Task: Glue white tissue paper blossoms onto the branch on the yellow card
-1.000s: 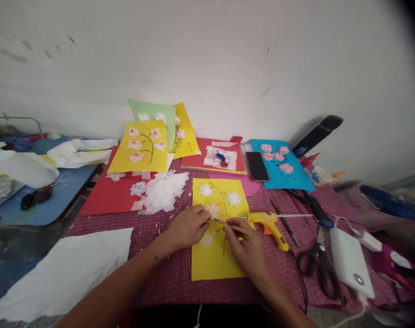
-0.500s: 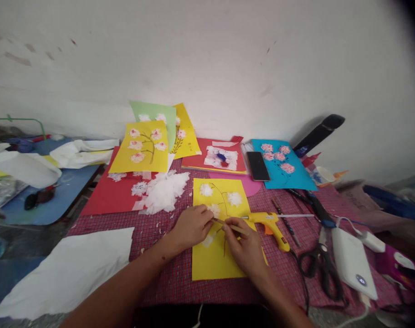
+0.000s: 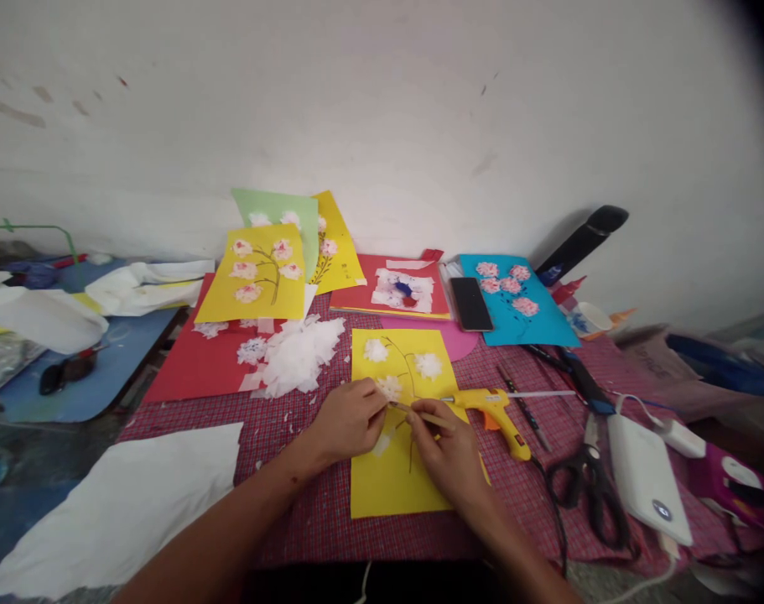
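A yellow paper sheet (image 3: 385, 492) lies in front of me, with thin brown branches drawn on it and white tissue flowers stuck along them. My right hand (image 3: 448, 449) grips a thin wooden stick (image 3: 438, 419) whose tip points left, to the flower at the middle left. Beside that white tissue flower (image 3: 390, 386), my left hand (image 3: 350, 422) has its fingers pinched together close to the stick's tip; what they hold is hidden. A small whitish piece (image 3: 382, 444) rests on the sheet below my left fingertips.
Right of the sheet lie a yellow glue gun (image 3: 498, 409), black-handled scissors (image 3: 590, 495) and a white power bank (image 3: 649, 478). Torn white tissue (image 3: 303, 356) is heaped at left, near finished flower cards (image 3: 231, 294). A phone (image 3: 472, 304) and a blue card (image 3: 504, 331) sit behind.
The whole view has shifted slightly left. My left fingers have drawn back a little, so more of the flower shows; the stick stays in my right hand.
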`<state>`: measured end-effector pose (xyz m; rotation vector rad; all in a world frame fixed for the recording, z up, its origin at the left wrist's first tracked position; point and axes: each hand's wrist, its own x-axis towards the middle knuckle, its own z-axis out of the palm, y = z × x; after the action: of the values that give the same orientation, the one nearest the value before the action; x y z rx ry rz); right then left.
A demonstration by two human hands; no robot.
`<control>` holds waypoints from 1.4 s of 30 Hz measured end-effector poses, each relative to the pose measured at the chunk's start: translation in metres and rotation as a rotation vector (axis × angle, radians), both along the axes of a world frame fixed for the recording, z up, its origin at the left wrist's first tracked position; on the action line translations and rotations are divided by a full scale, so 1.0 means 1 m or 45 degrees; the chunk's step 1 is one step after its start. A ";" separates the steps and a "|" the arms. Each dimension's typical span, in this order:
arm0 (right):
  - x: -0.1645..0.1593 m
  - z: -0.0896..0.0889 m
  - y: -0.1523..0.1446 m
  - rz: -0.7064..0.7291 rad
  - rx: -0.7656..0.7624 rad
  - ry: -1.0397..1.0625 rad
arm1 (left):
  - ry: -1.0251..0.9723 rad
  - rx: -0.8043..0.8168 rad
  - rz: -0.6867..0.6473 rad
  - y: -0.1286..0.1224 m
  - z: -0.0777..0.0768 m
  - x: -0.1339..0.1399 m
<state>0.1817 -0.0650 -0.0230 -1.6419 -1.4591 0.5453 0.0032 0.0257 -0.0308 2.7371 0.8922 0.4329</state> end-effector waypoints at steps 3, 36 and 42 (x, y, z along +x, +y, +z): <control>0.000 -0.001 0.000 0.000 0.002 -0.026 | 0.006 -0.003 -0.025 -0.001 0.003 -0.001; 0.021 0.002 -0.037 -0.108 0.016 0.136 | -0.215 0.016 0.065 0.009 0.007 -0.016; 0.020 -0.003 -0.039 -0.074 -0.010 0.148 | -0.203 0.070 0.130 0.011 0.004 -0.017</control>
<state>0.2017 -0.1045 -0.0263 -1.6261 -1.3228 0.6044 -0.0137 0.0371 -0.0267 2.6674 0.9946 0.6940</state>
